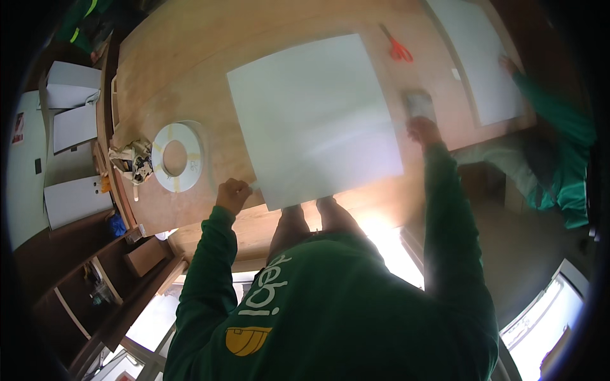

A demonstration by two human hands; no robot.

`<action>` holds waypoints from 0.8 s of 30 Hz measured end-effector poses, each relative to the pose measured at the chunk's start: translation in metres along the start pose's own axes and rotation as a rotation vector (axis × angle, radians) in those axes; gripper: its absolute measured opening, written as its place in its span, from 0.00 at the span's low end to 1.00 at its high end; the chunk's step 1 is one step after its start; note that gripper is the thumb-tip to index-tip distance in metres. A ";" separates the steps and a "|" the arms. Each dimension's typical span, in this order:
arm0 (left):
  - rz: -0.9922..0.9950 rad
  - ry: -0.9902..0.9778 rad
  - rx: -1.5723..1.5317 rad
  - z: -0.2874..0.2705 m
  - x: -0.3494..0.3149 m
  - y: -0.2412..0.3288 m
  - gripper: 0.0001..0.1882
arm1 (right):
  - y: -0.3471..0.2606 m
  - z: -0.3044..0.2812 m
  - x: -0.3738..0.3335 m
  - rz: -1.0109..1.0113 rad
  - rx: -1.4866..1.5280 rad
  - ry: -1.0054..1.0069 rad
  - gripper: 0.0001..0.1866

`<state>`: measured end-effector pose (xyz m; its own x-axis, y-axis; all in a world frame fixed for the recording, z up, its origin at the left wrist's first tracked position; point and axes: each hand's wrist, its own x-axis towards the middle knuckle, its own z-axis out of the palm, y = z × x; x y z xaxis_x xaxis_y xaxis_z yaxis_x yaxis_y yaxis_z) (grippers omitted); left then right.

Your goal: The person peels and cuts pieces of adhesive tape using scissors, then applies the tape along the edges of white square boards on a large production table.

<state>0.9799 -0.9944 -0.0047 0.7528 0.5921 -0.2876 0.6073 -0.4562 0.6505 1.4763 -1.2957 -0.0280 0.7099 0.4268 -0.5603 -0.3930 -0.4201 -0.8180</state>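
A large white rectangular sheet or board (318, 117) lies on the wooden table in front of me. Close to its near left corner is my left hand (233, 195), fingers pinched together. A small pale bit shows between those fingertips and the sheet; its kind is too small to make out. To the right of the sheet, my right hand (424, 131) is closed with curled fingers. Just beyond it lies a small greyish rectangular piece (419, 103), perhaps touched by the fingertips. What the right fingers hold, if anything, is hidden.
Orange-handled scissors (398, 51) lie beyond the sheet. At left are a white roll of edging (184, 143) and a cloth bag (133, 160). Another person's hand (507, 65) rests by a white panel (483, 70) at far right. Shelves (105, 279) stand lower left.
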 end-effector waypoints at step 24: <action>-0.339 0.031 -0.372 0.010 0.062 0.011 0.08 | -0.057 -0.015 0.353 -0.206 -1.433 0.255 0.27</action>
<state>1.0360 -0.9695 -0.0228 0.5176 0.6878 -0.5090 0.6803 0.0300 0.7323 1.7580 -1.1335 -0.1774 0.8215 0.4908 -0.2902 0.5209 -0.8531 0.0318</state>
